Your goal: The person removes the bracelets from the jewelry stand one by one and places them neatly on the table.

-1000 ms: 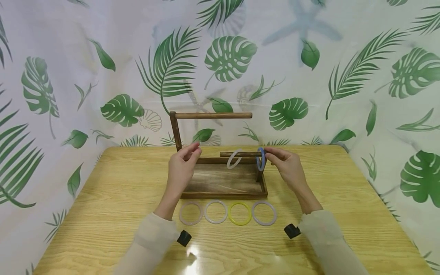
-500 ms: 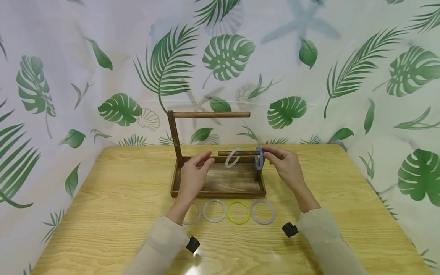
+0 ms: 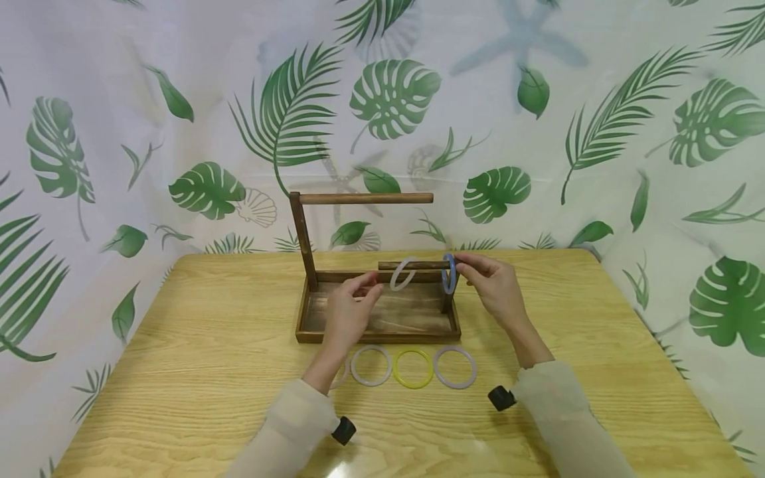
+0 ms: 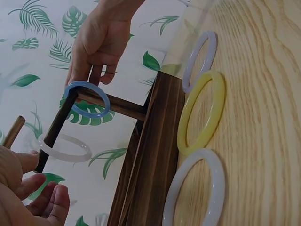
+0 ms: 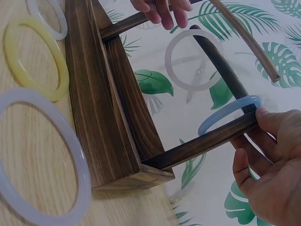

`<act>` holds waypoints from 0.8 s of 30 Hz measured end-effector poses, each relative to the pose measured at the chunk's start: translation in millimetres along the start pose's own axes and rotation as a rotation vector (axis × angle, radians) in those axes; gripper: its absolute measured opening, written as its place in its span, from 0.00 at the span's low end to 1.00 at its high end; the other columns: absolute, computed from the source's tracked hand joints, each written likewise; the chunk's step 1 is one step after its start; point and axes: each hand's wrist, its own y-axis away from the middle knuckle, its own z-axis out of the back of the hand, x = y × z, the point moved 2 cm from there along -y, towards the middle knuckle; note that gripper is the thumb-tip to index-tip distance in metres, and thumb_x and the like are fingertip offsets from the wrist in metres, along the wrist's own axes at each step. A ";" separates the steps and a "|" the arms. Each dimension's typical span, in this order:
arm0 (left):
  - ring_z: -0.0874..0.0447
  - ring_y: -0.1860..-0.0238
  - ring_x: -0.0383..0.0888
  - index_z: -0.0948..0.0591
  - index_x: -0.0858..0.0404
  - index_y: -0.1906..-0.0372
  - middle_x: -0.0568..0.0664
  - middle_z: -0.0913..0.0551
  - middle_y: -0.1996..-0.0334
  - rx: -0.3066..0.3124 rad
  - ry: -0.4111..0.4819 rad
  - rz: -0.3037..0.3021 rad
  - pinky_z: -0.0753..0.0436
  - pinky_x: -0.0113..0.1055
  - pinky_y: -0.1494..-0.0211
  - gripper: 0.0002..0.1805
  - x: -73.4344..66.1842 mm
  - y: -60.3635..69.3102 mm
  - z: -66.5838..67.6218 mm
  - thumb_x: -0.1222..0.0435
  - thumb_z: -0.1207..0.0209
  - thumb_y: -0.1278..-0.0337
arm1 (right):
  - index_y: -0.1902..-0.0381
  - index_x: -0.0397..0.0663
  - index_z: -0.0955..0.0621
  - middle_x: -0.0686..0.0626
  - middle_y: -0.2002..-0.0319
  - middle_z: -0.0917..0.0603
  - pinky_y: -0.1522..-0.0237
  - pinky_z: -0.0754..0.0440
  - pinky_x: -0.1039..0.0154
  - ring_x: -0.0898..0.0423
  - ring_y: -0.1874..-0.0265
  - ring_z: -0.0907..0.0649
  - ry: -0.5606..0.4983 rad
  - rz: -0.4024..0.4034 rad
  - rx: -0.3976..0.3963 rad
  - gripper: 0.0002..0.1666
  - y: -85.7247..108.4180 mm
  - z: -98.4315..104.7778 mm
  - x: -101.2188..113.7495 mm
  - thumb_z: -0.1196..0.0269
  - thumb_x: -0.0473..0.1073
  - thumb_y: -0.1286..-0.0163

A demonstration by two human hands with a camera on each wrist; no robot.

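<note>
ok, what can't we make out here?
Head: most of the leftmost ring, behind the left forearm.
Left wrist: lower end of the white ring on the table, cut by the bottom edge.
Right wrist: most of the left hand, beyond the top edge; some fingertips of the right hand, behind the wooden upright.

No text, label, brand, number or sign can be read in any of the views
</note>
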 end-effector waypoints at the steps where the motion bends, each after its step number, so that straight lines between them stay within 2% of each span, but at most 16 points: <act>1: 0.12 0.54 0.51 0.15 0.66 0.41 0.55 0.12 0.52 0.002 0.001 0.003 0.11 0.40 0.55 0.19 0.2 0.2 -1.3 0.64 0.33 0.32 | 0.43 0.26 0.17 0.29 0.50 0.14 0.62 0.18 0.75 0.47 0.56 0.14 -0.003 0.001 -0.001 0.16 0.4 0.1 0.6 0.38 0.33 0.23; 5: 0.12 0.53 0.50 0.14 0.66 0.41 0.54 0.12 0.53 0.012 0.008 0.007 0.12 0.39 0.55 0.18 0.5 1.0 -6.2 0.63 0.34 0.31 | 0.43 0.26 0.17 0.29 0.49 0.14 0.62 0.18 0.75 0.49 0.57 0.14 -0.003 0.002 -0.005 0.16 0.5 -0.1 -0.3 0.37 0.33 0.23; 10: 0.13 0.53 0.51 0.14 0.68 0.42 0.55 0.12 0.54 0.011 0.017 -0.002 0.12 0.39 0.55 0.18 -1.0 0.9 -13.2 0.64 0.33 0.32 | 0.43 0.26 0.17 0.28 0.49 0.15 0.63 0.18 0.75 0.62 0.60 0.15 -0.010 -0.003 -0.008 0.16 -0.3 -0.5 -2.7 0.37 0.33 0.24; 15: 0.11 0.55 0.51 0.13 0.68 0.45 0.56 0.11 0.54 -0.018 0.018 -0.024 0.12 0.38 0.60 0.17 -1.5 -1.4 -22.6 0.66 0.30 0.36 | 0.44 0.25 0.17 0.28 0.50 0.15 0.64 0.18 0.75 0.67 0.63 0.16 -0.017 -0.004 -0.018 0.16 -0.5 0.2 -5.3 0.37 0.32 0.24; 19: 0.11 0.57 0.51 0.12 0.68 0.47 0.56 0.11 0.55 -0.047 0.019 -0.041 0.12 0.37 0.63 0.16 -3.2 -1.9 -28.2 0.66 0.30 0.37 | 0.43 0.28 0.17 0.29 0.49 0.14 0.65 0.18 0.75 0.69 0.63 0.17 -0.027 0.002 -0.030 0.16 -5.1 -0.1 -25.6 0.37 0.33 0.24; 22: 0.12 0.58 0.50 0.12 0.67 0.48 0.55 0.11 0.58 -0.069 0.010 -0.061 0.15 0.34 0.65 0.15 -3.3 -2.2 -31.4 0.65 0.29 0.37 | 0.42 0.31 0.16 0.31 0.49 0.14 0.64 0.18 0.75 0.67 0.61 0.16 -0.039 0.011 -0.037 0.17 -8.6 -0.4 -42.1 0.36 0.35 0.24; 24: 0.12 0.59 0.49 0.11 0.66 0.49 0.54 0.11 0.59 -0.081 0.002 -0.070 0.16 0.33 0.67 0.14 -2.7 -2.4 -33.3 0.65 0.29 0.36 | 0.42 0.34 0.15 0.33 0.49 0.13 0.64 0.18 0.74 0.65 0.60 0.15 -0.043 0.016 -0.041 0.17 -8.8 -0.4 -44.2 0.35 0.37 0.24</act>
